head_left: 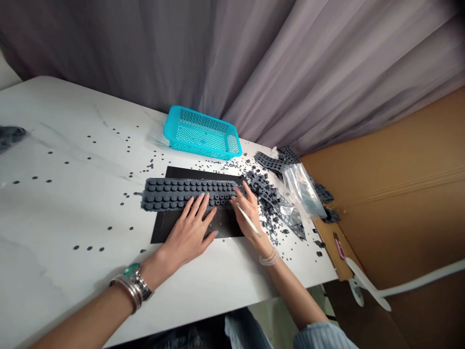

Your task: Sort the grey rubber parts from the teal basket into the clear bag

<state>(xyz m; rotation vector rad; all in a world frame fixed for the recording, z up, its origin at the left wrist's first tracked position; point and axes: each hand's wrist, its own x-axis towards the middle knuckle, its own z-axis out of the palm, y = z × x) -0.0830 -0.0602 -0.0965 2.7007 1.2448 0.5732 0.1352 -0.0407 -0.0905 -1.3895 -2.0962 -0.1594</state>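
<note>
A dark grey rubber sheet (163, 190) with rows of round raised studs lies across a black mat (163, 228). My left hand (189, 235) rests palm down with its fingers spread, the fingertips on the sheet's near edge. My right hand (249, 211) is at the sheet's right end, fingers closed around a slim white pen-like tool (248, 220). The tool slants down toward the studs; its working tip is too small to make out. Near the right hand, several studs show open centres. Small black discs and scraps (271, 208) lie just right of that hand.
Behind the mat stands a blue perforated basket (203, 150). Loose dark discs (89, 248) dot the white table (72, 203). Punched rubber sheets (269, 161) and a clear plastic bag (303, 186) lie at the right, beside a cardboard wall (399, 179). A pink-handled tool (339, 247) lies on cardboard.
</note>
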